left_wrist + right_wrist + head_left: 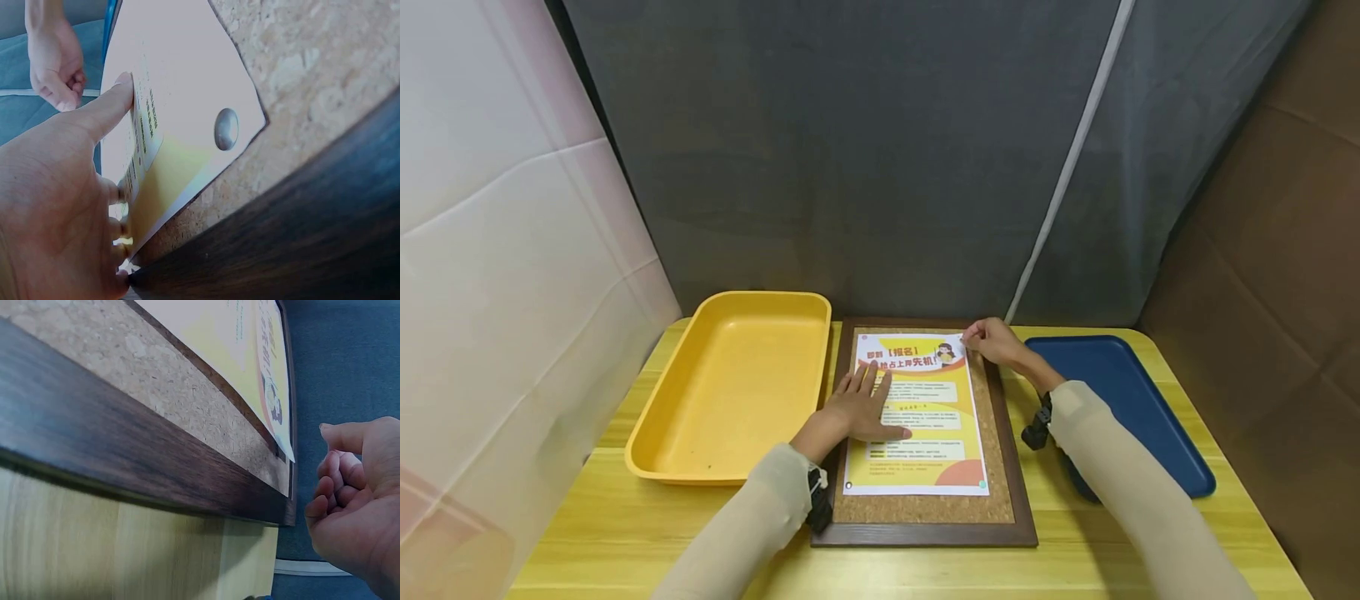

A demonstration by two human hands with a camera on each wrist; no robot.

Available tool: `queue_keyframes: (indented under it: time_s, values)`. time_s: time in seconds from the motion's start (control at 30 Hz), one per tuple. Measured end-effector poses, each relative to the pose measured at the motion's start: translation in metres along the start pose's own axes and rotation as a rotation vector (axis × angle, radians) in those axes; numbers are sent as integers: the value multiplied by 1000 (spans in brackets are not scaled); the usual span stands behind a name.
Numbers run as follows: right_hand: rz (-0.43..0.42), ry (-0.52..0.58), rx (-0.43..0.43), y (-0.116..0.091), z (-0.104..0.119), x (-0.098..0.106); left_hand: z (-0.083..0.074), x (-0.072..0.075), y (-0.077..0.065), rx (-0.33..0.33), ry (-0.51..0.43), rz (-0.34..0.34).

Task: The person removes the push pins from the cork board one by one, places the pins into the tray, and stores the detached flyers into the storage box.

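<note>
Poster (928, 414) is lying on a framed corkboard (925, 510), lower centre of the head view; the left hand (859, 410) is resting on it, fingers spread wide, while the right hand (996, 341) is curling at its upper right corner. In the left wrist view, a round tack (226, 129) is sitting right of centre. In the right wrist view, the right hand is curving at right; whether it is pinching anything, I cannot tell.

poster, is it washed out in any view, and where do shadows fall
Left wrist: the poster partly bleaches white, the silvery pin glints; right wrist: shadow on the table beside the board; head: poster colours hold, shadow beside the right sleeve.
</note>
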State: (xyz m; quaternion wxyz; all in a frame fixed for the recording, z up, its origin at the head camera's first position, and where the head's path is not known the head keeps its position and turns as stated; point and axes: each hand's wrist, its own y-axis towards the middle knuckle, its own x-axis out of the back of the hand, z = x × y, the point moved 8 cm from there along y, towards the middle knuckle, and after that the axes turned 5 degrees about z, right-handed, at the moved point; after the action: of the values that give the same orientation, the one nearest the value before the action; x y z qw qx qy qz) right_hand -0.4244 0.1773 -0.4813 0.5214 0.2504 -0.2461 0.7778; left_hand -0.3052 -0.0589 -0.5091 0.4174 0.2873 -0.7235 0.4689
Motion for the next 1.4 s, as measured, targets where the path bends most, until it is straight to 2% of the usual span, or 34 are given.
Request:
queue_keyframes:
  time_s: [0.23,0.3,0.47,0.53,0.63,1.07,1.4]
  values:
    - [36,1,84,-8,7,1,5,-3,1,-9,-38,0]
    - [44,-4,112,-11,9,2,10,-8,8,-19,-35,-18]
    - [45,-19,152,-19,10,9,7,-6,7,-18,-22,-24]
    - [44,-28,159,-21,9,11,2,0,0,-6,-15,-16]
    - [46,-31,163,-24,7,14,0,2,-3,-5,-2,-22]
    - [68,-42,163,-42,-6,25,-1,3,-5,-4,15,-18]
    - [89,-28,158,-55,-21,39,-1,2,-4,-7,-11,-14]
